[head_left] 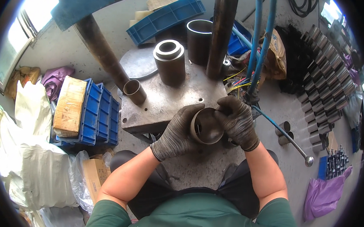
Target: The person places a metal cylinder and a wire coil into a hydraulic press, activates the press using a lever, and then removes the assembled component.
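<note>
A short, wide metal sleeve (209, 129) is held between my two gloved hands, in front of the near edge of the steel press table. Its open end is tilted up, so the dark inside wall shows. My left hand (176, 133) wraps the sleeve's left side, thumb near the upper rim. On the right side my right hand (239, 123) grips the rim with curled fingers. Both hands wear grey, stained knit gloves. Beyond them on the steel table (166, 106) stand a small tube (134, 92) and a thick cylinder with a stepped bright ring (169, 64).
Steel columns (222, 34) rise from the table, with a larger tube (199, 41) behind. A ball-ended lever (286, 138) juts out at right. Stacked metal sleeves (325, 79) line the right wall. Blue crates (102, 114) and white sacks (42, 160) sit at left.
</note>
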`<action>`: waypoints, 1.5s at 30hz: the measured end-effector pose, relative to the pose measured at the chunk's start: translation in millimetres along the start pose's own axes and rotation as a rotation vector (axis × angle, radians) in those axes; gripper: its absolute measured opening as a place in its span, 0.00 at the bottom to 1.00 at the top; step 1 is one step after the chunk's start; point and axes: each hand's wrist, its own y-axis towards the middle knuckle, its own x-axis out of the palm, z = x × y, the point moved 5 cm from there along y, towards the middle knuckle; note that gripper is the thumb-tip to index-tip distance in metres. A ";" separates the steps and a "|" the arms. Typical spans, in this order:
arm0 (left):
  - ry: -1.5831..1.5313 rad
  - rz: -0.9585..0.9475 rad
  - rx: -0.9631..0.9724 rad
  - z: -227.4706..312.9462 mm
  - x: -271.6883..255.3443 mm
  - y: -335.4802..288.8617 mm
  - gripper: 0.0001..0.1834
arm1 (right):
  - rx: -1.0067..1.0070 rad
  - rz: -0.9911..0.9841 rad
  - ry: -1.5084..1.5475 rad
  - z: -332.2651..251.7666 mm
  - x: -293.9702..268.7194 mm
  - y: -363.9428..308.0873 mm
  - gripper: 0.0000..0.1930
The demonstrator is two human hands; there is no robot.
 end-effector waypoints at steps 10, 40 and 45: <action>0.361 0.089 0.292 25.8 -8.0 -1.4 0.54 | -0.238 0.034 -0.075 -12.9 -7.2 -10.4 0.14; 0.284 -0.015 -0.034 -23.8 1.1 4.9 0.39 | 0.182 -0.487 -0.561 54.9 -81.7 -66.1 0.16; 0.618 0.103 -0.021 -52.0 -7.8 19.1 0.37 | 0.393 -0.501 -0.874 196.0 -207.8 -136.2 0.16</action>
